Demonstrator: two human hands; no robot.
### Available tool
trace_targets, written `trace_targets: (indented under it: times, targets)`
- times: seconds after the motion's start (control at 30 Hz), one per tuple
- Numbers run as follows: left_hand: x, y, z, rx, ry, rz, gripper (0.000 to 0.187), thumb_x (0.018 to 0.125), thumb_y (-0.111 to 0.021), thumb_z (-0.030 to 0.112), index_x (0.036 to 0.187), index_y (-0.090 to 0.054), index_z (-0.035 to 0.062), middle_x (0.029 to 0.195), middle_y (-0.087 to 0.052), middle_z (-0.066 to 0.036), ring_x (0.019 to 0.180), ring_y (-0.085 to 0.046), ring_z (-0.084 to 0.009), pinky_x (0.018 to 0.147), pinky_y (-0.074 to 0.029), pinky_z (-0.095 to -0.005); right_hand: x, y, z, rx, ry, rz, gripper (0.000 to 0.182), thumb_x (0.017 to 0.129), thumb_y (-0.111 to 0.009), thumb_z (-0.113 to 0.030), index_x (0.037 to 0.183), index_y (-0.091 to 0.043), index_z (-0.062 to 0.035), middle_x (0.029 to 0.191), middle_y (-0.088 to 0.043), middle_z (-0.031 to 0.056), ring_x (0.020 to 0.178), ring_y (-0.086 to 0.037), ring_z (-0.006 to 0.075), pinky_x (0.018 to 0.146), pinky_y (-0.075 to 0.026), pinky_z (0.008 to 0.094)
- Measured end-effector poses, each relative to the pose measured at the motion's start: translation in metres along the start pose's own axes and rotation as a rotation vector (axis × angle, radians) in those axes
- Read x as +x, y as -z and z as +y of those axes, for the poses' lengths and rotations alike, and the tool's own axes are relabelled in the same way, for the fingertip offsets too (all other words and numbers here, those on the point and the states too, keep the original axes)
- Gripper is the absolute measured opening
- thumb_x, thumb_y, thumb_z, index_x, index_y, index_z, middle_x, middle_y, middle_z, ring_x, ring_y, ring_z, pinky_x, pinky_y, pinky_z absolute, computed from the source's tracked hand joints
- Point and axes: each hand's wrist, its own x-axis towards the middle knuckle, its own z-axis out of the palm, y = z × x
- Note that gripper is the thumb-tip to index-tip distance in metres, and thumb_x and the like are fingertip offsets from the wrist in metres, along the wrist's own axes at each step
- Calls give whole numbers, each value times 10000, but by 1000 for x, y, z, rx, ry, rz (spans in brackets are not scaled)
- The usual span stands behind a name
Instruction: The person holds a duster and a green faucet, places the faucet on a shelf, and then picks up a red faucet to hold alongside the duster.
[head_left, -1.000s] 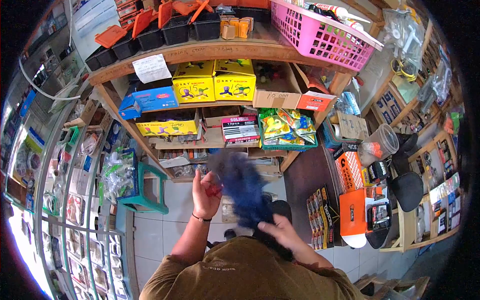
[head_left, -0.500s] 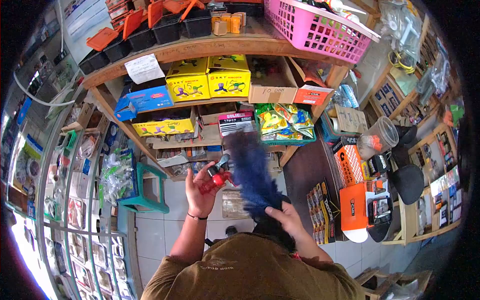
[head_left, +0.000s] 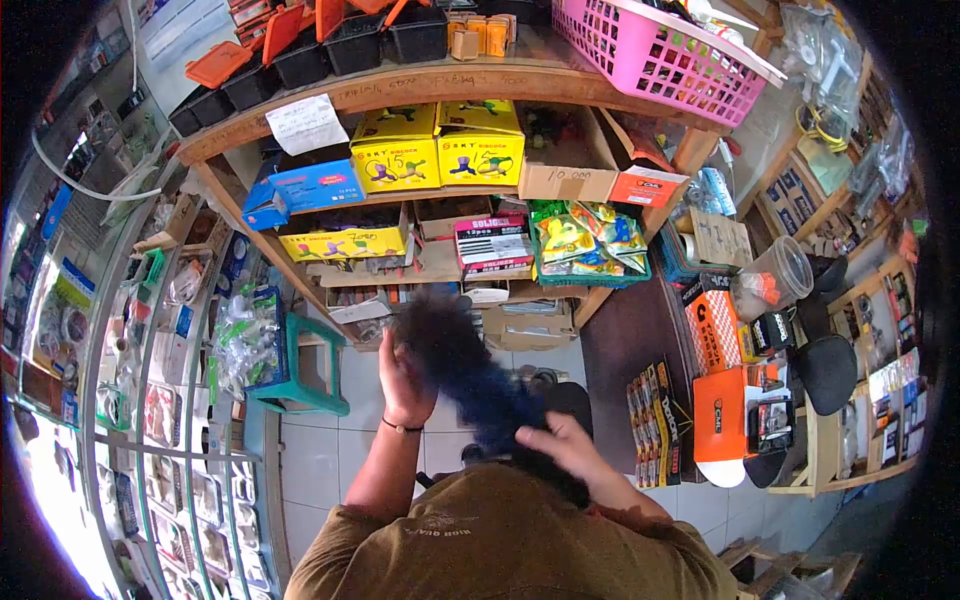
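- Since the frame half a second ago, the duster (head_left: 462, 368) has swung left: its fluffy blue head, which stood to the right of the left hand (head_left: 403, 382) and left a small red thing showing in that palm, now sweeps across the hand and hides the palm.
- Duster axis: it runs on a slant, handle end low and right at the right hand (head_left: 562, 448), head up and left at the left hand. It is blurred with motion.
- Right hand: closed round the duster's lower end, close above the person's chest; it is the hand that carries the tool.
- Left hand: raised, back toward the camera, fingers curled; whether it grips the red thing I cannot tell, since the feathers cover it.
- Relation between them: the head lies touching or just over the left hand, so the left hand is the nearer one to the working end, the right nearer to the handle.
- Around: both hands are held in the air in front of the shelf (head_left: 420, 95), above the tiled floor (head_left: 320, 450), with a green stool (head_left: 300, 370) to the left.
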Motion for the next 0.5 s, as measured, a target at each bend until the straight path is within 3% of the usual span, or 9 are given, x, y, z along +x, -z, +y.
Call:
trace_targets:
  times: [0.07, 0.1, 0.13, 0.27, 0.3, 0.33, 0.4, 0.43, 0.5]
  targets:
    - [6, 31, 4, 91, 92, -222, 552, 877, -290, 467, 1180, -441, 32, 988, -539, -89, 962, -489, -210, 920, -335, -359, 5, -3, 5, 189, 48, 50, 244, 830, -566, -229, 950, -570, -16, 835, -577, -7, 773, -479, 50, 687, -397, 212]
    - [27, 70, -1, -423, 282, -725, 544, 880, -295, 455, 1197, -433, 36, 972, -547, -93, 976, -493, -221, 956, -304, -368, 5, -4, 15, 17, 125, -4, 229, 829, -565, -218, 943, -571, -19, 828, -581, -1, 735, -499, 58, 660, -410, 216]
    - [6, 5, -7, -46, -40, -48, 542, 879, -302, 461, 1187, -447, 38, 940, -557, -83, 952, -504, -207, 969, -293, -363, 5, -7, 21, -152, 205, -57, 214, 829, -564, -207, 936, -571, -22, 820, -586, 4, 696, -518, 65, 634, -422, 219]
    - [0, -1, -1, -11, 4, 28, 560, 881, -288, 464, 1180, -447, 19, 961, -562, -77, 948, -510, -206, 962, -302, -353, 3, -8, 0, 95, 11, 45, 220, 833, -562, -228, 924, -571, -28, 794, -567, -21, 689, -481, 45, 613, -395, 192]
    - [14, 46, 1, -248, 181, -540, 561, 880, -291, 465, 1160, -459, 10, 972, -564, -89, 956, -514, -203, 905, -353, -364, 5, 1, 5, 185, 5, 60, 230, 832, -566, -239, 923, -571, -28, 799, -560, -33, 710, -464, 36, 611, -378, 184]
    - [2, 20, -1, 73, 81, -127, 542, 877, -309, 459, 1159, -459, 22, 976, -555, -71, 918, -509, -192, 805, -398, -367, 3, -2, 6, 179, -1, 62, 230, 832, -566, -239, 923, -571, -28, 799, -560, -33, 710, -464, 36, 611, -378, 184]
    - [10, 22, -11, -68, 49, -145, 525, 871, -321, 452, 1174, -448, 42, 1025, -533, -85, 923, -497, -217, 740, -405, -388, 0, -12, 11, -104, 41, -42, 322, 847, -539, -248, 1067, -538, -13, 984, -558, 5, 923, -465, 78, 819, -369, 244]
    - [10, 18, -12, -70, 51, -154, 525, 871, -321, 452, 1174, -448, 42, 1025, -533, -85, 923, -497, -217, 740, -405, -388, 3, -10, 24, -128, -47, -183, 324, 846, -541, -250, 1061, -541, -8, 971, -554, -1, 904, -464, 80, 808, -371, 243]
    - [3, 7, -9, -42, 95, -229, 564, 865, -296, 482, 1177, -440, 35, 1007, -534, -112, 956, -504, -273, 811, -399, -436, -2, -7, 14, -90, 15, -81, 319, 839, -552, -255, 1031, -552, -2, 899, -565, -11, 829, -480, 72, 760, -389, 233]
